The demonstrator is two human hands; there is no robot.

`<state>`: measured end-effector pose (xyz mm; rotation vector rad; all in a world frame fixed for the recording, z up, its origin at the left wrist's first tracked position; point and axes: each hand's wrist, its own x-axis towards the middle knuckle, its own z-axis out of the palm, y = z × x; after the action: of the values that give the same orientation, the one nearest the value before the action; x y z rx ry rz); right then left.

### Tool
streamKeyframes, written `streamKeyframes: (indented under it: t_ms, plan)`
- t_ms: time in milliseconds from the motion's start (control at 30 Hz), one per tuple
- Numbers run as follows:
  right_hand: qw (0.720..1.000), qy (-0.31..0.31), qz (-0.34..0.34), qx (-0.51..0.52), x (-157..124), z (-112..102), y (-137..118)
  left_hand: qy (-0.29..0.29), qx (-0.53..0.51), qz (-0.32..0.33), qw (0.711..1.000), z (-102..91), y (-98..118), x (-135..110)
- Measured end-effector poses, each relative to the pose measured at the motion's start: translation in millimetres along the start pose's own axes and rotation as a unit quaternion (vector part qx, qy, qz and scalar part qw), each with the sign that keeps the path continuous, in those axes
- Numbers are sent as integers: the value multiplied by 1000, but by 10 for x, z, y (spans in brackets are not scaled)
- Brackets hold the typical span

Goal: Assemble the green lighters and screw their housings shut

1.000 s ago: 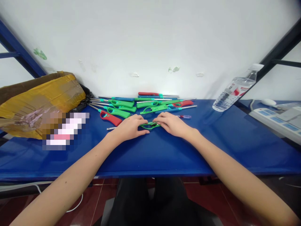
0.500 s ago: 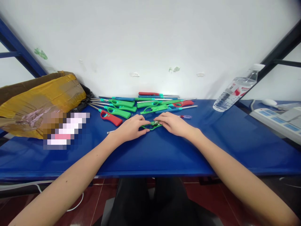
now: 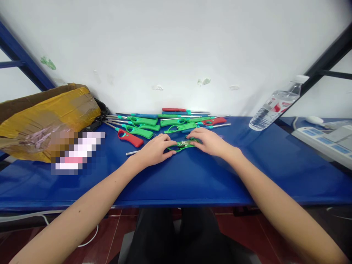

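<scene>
Blue table up front, green lighter lying flat on it just before the pile of lighters. Left hand and right hand both pinch it, fingers curled close on its ends.

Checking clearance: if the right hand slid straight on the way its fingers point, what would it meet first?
The right hand points left at the green lighter its fingertips seem to hold; just beyond lies the left hand.
</scene>
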<state>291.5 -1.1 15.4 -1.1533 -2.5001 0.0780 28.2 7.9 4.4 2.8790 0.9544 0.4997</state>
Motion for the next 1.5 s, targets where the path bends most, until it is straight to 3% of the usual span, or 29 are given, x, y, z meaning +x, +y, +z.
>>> streamKeyframes:
  t_ms: [200, 967, 1267, 1500]
  plan:
    - [999, -36, 13, 2, 3, 6, -25, -1, -15, -3, 1000, -4, -4, 0]
    - [999, -44, 17, -12, -19, -56, -55, 23, -1, 31, 999, 28, -42, 4]
    - [1000, -12, 7, -14, -27, -64, -20, 71, 52, 65, 994, 36, -84, -1]
    - [1000, 5, 11, -16, -31, -85, -79, 77, 67, 75, 992, 27, -93, 5]
